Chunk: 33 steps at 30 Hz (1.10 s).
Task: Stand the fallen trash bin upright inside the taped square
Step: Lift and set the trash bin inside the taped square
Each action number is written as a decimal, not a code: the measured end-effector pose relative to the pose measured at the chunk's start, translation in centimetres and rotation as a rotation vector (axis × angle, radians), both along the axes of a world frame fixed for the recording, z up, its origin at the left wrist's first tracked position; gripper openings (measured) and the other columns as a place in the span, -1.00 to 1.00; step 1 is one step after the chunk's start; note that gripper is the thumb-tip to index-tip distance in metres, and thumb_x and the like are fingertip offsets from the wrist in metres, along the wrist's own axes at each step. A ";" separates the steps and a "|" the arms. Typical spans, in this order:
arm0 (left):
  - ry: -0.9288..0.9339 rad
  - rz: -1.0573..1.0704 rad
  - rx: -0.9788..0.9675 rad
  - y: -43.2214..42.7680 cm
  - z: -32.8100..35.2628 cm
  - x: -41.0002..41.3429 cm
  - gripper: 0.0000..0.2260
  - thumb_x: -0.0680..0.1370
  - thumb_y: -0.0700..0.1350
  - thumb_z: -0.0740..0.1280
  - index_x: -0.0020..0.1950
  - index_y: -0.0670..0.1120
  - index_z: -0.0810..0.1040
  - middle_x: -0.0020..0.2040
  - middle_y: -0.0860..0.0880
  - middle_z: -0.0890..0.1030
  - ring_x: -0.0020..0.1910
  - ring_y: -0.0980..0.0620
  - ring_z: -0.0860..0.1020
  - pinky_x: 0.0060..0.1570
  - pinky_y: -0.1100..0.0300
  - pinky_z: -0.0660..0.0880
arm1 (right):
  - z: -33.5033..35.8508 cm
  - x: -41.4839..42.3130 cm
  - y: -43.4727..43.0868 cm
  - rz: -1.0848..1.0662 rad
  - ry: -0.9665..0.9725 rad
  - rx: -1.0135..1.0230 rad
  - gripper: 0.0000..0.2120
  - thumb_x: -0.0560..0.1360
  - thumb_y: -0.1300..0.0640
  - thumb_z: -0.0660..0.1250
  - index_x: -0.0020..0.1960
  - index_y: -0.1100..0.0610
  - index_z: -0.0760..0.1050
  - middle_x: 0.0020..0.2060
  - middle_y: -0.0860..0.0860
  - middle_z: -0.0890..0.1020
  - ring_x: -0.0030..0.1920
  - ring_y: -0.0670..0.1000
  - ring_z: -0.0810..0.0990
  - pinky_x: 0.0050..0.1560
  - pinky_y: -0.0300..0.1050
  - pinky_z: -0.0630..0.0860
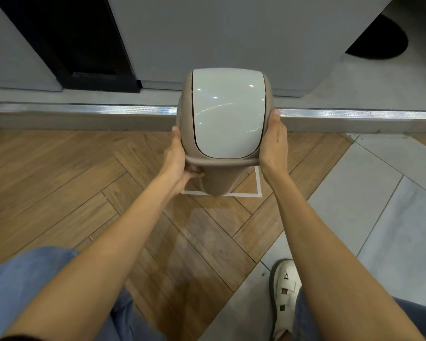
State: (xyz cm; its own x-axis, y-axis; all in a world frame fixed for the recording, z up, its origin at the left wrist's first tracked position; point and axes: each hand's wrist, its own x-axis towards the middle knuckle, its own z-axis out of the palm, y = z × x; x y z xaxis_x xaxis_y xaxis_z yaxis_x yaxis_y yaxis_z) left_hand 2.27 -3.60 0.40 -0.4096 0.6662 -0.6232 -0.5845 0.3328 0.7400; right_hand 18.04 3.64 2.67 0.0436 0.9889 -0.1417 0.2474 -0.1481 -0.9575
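The trash bin (228, 112) is taupe plastic with a glossy white swing lid, seen from above with its lid facing me. It stands upright, its narrow base over the white taped square (258, 185) on the wooden floor. My left hand (180, 158) grips the bin's left rim, fingers curled under the lip. My right hand (274, 143) presses flat against the right side of the lid housing. The bin hides most of the square; only its near edge and right edge show. I cannot tell whether the base touches the floor.
A metal threshold strip (96, 110) runs across just behind the bin, with a grey wall and a dark opening (84, 45) beyond. Grey tiles (379, 205) lie to the right. My white-shoed foot (284, 291) and blue trouser legs are near the bottom.
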 end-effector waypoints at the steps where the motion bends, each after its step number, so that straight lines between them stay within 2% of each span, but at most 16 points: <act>1: 0.001 -0.007 -0.002 0.4 0.1 -0.1 -0.47 0.60 0.28 0.01 0.37 -0.02 0.43 0.14 -0.06 0.62 0.14 -0.18 0.57 0.03 -0.32 0.52 | 0.0 -0.2 0.4 0.007 -0.006 0.019 -0.45 0.64 -0.21 -0.09 0.46 0.05 0.34 0.41 0.03 0.44 0.41 0.01 0.38 0.47 0.09 0.26; 3: 0.008 -0.008 -0.011 1.2 0.4 -0.5 -0.45 0.59 0.30 0.02 0.37 -0.02 0.43 0.17 -0.07 0.61 0.14 -0.18 0.58 -0.02 -0.31 0.54 | 0.0 -0.4 1.2 0.025 -0.016 0.037 -0.45 0.65 -0.21 -0.10 0.49 0.05 0.31 0.45 0.02 0.41 0.44 0.01 0.35 0.49 0.07 0.24; 6: 0.010 -0.004 -0.011 2.4 0.5 -1.0 -0.44 0.58 0.31 0.02 0.37 -0.02 0.42 0.20 -0.07 0.60 0.15 -0.17 0.56 0.03 -0.39 0.49 | -0.1 -0.9 2.4 0.064 -0.030 0.037 -0.40 0.62 -0.27 -0.11 0.51 0.02 0.29 0.46 -0.01 0.41 0.47 0.00 0.33 0.51 0.08 0.23; 9: 0.022 -0.012 -0.016 3.3 0.7 -1.3 -0.43 0.58 0.32 0.00 0.37 -0.02 0.44 0.18 -0.08 0.61 0.10 -0.15 0.57 -0.03 -0.34 0.52 | 0.0 -1.2 3.3 0.079 -0.041 0.027 -0.36 0.60 -0.31 -0.11 0.50 0.01 0.31 0.46 0.01 0.42 0.46 0.02 0.35 0.50 0.10 0.24; 13: 0.016 0.004 -0.021 4.3 0.8 -1.6 -0.43 0.59 0.31 0.01 0.39 -0.03 0.42 0.21 -0.09 0.59 0.11 -0.14 0.54 0.07 -0.43 0.45 | 0.1 -1.4 4.3 0.103 -0.056 0.041 -0.40 0.63 -0.25 -0.13 0.50 0.04 0.30 0.45 0.03 0.42 0.45 0.02 0.35 0.43 -0.12 0.21; 16: 0.007 0.017 -0.026 4.7 1.0 -1.6 -0.44 0.59 0.30 0.03 0.39 -0.04 0.41 0.22 -0.11 0.59 0.12 -0.15 0.54 0.03 -0.42 0.44 | 0.1 -1.4 4.8 0.118 -0.066 0.061 -0.39 0.62 -0.27 -0.13 0.44 0.05 0.39 0.37 0.04 0.50 0.34 0.01 0.44 0.45 -0.04 0.29; 20: 0.016 0.018 -0.029 4.9 1.1 -1.6 -0.45 0.59 0.29 0.03 0.39 -0.05 0.41 0.23 -0.11 0.58 0.12 -0.16 0.54 -0.07 -0.36 0.47 | 0.2 -1.2 5.2 0.130 -0.099 0.082 -0.42 0.65 -0.21 -0.13 0.39 0.07 0.45 0.31 0.04 0.55 0.26 -0.01 0.47 0.32 -0.13 0.33; 24: 0.026 0.012 -0.037 4.9 1.0 -1.5 -0.46 0.60 0.27 0.02 0.39 -0.06 0.41 0.23 -0.13 0.58 0.15 -0.17 0.54 0.01 -0.39 0.47 | 0.3 -1.2 5.2 0.141 -0.104 0.098 -0.44 0.67 -0.16 -0.13 0.29 0.13 0.52 0.16 0.03 0.60 0.13 -0.02 0.52 0.17 -0.17 0.41; 28: 0.036 0.019 -0.044 4.9 1.0 -1.0 -0.49 0.61 0.27 0.02 0.31 -0.07 0.45 0.17 -0.12 0.60 0.05 -0.15 0.57 -0.06 -0.33 0.49 | 0.1 -1.0 5.4 0.128 -0.129 0.112 -0.40 0.67 -0.17 -0.13 0.23 0.16 0.56 0.11 0.06 0.64 0.14 0.03 0.57 0.23 -0.08 0.50; 31: 0.037 -0.005 -0.045 4.8 0.9 -0.6 -0.48 0.61 0.27 0.02 0.32 -0.06 0.44 0.18 -0.13 0.60 0.02 -0.14 0.58 -0.03 -0.32 0.50 | 0.1 -0.6 5.3 0.131 -0.146 0.104 -0.41 0.67 -0.16 -0.13 0.15 0.18 0.56 -0.02 0.03 0.62 0.01 -0.01 0.56 -0.04 -0.26 0.49; 33: 0.037 -0.010 -0.046 4.7 0.8 -0.6 -0.47 0.60 0.28 0.01 0.36 -0.06 0.42 0.22 -0.13 0.59 0.06 -0.15 0.57 -0.05 -0.31 0.50 | 0.1 -0.4 5.2 0.129 -0.144 0.107 -0.41 0.67 -0.15 -0.13 0.08 0.19 0.57 -0.07 0.03 0.61 -0.02 0.01 0.55 -0.09 -0.23 0.42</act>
